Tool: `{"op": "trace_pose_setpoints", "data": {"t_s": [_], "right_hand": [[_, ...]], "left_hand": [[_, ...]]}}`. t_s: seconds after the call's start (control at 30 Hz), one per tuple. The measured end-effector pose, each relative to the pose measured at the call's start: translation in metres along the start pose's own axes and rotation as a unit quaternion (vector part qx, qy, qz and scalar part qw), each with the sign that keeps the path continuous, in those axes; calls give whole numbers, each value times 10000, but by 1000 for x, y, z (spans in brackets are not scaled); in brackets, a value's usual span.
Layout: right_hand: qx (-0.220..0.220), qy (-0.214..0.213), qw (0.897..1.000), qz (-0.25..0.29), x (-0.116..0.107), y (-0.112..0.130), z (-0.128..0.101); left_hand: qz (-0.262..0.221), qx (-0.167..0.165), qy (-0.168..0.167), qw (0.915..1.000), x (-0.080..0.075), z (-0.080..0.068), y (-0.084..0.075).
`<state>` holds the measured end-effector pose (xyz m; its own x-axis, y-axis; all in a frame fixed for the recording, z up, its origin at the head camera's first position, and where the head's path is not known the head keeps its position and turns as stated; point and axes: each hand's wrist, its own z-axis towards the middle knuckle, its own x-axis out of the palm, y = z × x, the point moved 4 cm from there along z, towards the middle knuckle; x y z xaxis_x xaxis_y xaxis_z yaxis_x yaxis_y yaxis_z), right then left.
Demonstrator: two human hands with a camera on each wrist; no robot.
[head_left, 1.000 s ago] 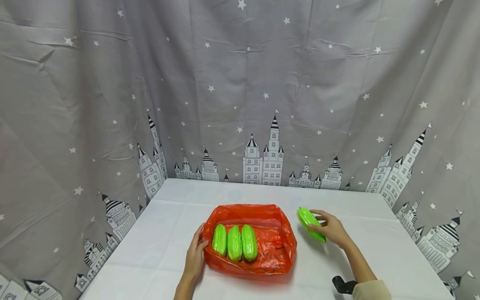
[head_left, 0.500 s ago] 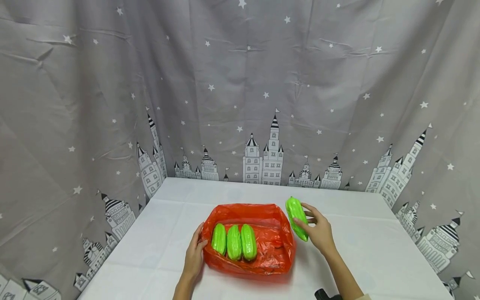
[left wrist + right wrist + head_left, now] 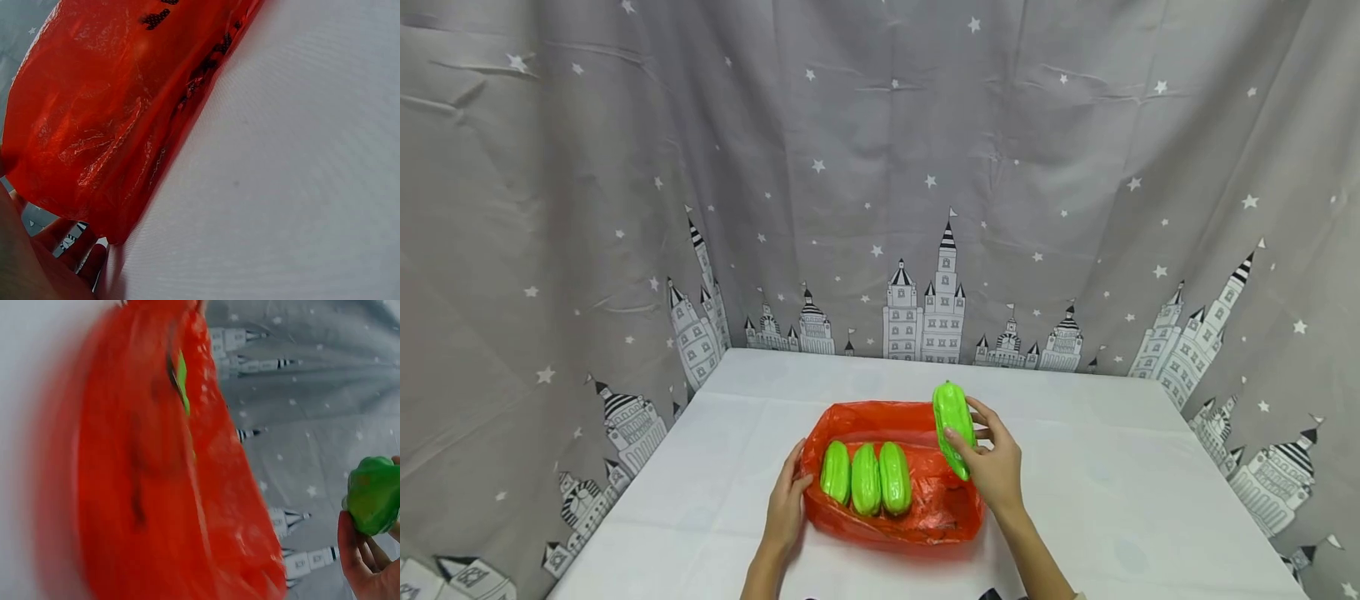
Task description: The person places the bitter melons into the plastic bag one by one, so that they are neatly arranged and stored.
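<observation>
Three green toy cucumbers point(image 3: 866, 488) are already laid side by side in the left half of the red plastic bag point(image 3: 925, 508), which lies open on the white surface point(image 3: 1112, 500). A fourth green toy cucumber point(image 3: 953, 427) is held by the right hand point(image 3: 996, 467), fingers and thumb curled round its lower part, so that it is raised nearly upright over the bag's right rear edge; in the right wrist view the same cucumber point(image 3: 375, 494) is seen gripped at the fingertips beside the blurred red bag point(image 3: 156, 487). The left hand point(image 3: 786, 504) is rested against the bag's left edge with fingers nearly straight, steadying it; the left wrist view shows only the bag wall point(image 3: 106, 119) against the surface, with fingers low in the corner.

By the look of it, three of four pieces are placed, and only the held one is left to be set into the free right half.

Compared with a second ago, the held cucumber has been carried from the surface well right of the bag to just above its rim, and turned from slanted to almost upright. The left hand and the three bagged pieces are unchanged.
</observation>
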<state>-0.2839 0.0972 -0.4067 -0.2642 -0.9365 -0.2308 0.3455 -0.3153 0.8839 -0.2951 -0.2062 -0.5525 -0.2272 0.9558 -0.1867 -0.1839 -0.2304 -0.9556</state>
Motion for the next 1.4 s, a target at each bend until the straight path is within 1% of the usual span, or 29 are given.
{"op": "trace_pose_setpoints", "data": {"t_s": [0.1, 0.2, 0.3, 0.37, 0.47, 0.57, 0.7, 0.83, 1.17, 1.3, 1.4], "right_hand": [[-61, -46, 10000, 62, 14, -14, -2], [-106, 55, 9999, 56, 28, -32, -5], [-178, 152, 9997, 44, 39, -41, -11], [-248, 110, 9996, -7, 43, -46, -15], [-270, -83, 9994, -179, 44, -52, -20], [-220, -198, 9981, -548, 44, -59, -23], [-124, -201, 9964, -818, 47, -67, -25], [-5, -180, 9963, -837, 51, -72, -26], [-50, -135, 9945, -1034, 58, -82, -28], [127, -59, 9929, -1178, 62, -88, -28], [280, -11, 9910, -1309, 64, -93, -29]], "left_hand": [[12, 10, 43, 10000, -1, 2, 0], [102, 61, 30, 9999, -4, 2, 0], [186, 113, -48, 9998, -6, 2, 0], [170, 99, -40, 9998, -6, 3, 0], [76, -12, 40, 10000, -4, 2, -1], [30, -114, 132, 9998, -1, 0, -2], [77, -137, 163, 9997, -1, -2, -2], [55, -154, 168, 9997, -1, -1, -2], [108, -2, 185, 9998, -1, 0, -4], [67, 55, 215, 9997, 0, 0, -4], [103, 73, 162, 9998, 0, 0, -3]]}}
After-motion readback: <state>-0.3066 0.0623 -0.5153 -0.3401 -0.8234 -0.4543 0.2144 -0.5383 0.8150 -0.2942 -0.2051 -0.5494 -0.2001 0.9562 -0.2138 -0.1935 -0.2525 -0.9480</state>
